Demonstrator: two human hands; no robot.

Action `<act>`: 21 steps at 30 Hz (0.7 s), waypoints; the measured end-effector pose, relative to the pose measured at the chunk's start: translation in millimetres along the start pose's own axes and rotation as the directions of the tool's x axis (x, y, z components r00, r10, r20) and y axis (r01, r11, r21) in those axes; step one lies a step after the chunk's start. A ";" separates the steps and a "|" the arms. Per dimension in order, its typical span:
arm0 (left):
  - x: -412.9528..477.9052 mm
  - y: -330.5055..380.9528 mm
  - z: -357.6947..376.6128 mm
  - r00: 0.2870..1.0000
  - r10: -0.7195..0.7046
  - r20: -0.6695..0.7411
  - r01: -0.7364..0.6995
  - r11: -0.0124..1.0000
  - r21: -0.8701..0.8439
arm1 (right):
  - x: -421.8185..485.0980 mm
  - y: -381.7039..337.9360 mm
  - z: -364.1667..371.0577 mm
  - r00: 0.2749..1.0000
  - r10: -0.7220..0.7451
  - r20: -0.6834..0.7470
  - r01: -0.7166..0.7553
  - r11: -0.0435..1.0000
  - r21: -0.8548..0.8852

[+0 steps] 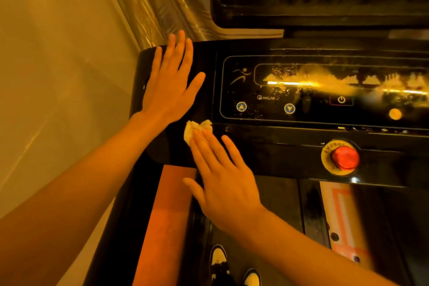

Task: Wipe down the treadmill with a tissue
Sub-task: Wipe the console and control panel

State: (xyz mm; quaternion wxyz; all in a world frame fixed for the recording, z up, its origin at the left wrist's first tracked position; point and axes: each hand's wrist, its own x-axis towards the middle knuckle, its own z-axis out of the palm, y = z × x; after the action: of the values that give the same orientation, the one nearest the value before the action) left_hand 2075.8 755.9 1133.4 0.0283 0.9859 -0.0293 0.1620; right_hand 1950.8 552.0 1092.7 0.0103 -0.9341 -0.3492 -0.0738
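1. Straight, uncurled fingers of the right grip are pressed flat on a crumpled white tissue; nothing is clasped, and the tissue is pinned under the fingertips.
2. The tissue is held against the treadmill console, on its glossy black left part, just beside the lower left corner of the control panel.
3. The left grip is laid palm down on the far left end of the same surface, fingers spread and straight, with nothing held; it is near the tissue but apart from it.
4. The tissue is seen as soft and wadded, its folds bulging past the fingertips.
5. The control panel is smooth, dark and reflective, framed by a thin rounded outline; its display window is marked with pale smears and specks.
6. A round blue up-arrow button and a matching down-arrow button are set along the panel's lower left.
7. A domed red button in a yellow ring is mounted on the console's near edge, well right of the right grip.
8. A dark glossy screen is raised behind the console, and a shiny pleated curtain is hung to its left.
9. An orange strip runs below the console, and two black-and-white shoes are seen beside it.
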 end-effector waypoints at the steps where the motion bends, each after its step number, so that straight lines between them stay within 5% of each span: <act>1: -1.6 -2.8 -0.9 1.000 -0.005 0.012 0.005 1.000 0.008 | -11.7 9.6 0.5 1.000 0.014 0.004 -0.014 1.000 -0.005; 9: -5.3 -3.6 -2.8 0.999 -0.033 0.028 0.032 0.999 0.034 | -93.5 76.2 -12.2 0.965 0.264 -0.006 -0.264 0.965 0.014; 16: -6.5 -4.8 -3.7 1.000 -0.009 0.029 0.008 0.998 0.064 | -18.0 3.1 1.8 0.999 0.030 -0.029 -0.027 0.995 0.097; 21: -7.0 -6.1 -3.4 1.000 0.007 0.027 -0.009 0.999 0.050 | -90.2 75.0 -2.9 0.978 0.206 -0.013 -0.206 0.978 0.030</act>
State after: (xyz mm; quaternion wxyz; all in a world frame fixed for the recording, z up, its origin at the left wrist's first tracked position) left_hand 2068.5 762.6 1134.1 0.0024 0.9883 -0.0295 0.1495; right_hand 1932.2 436.4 1084.9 0.0339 -0.9644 -0.2516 -0.0747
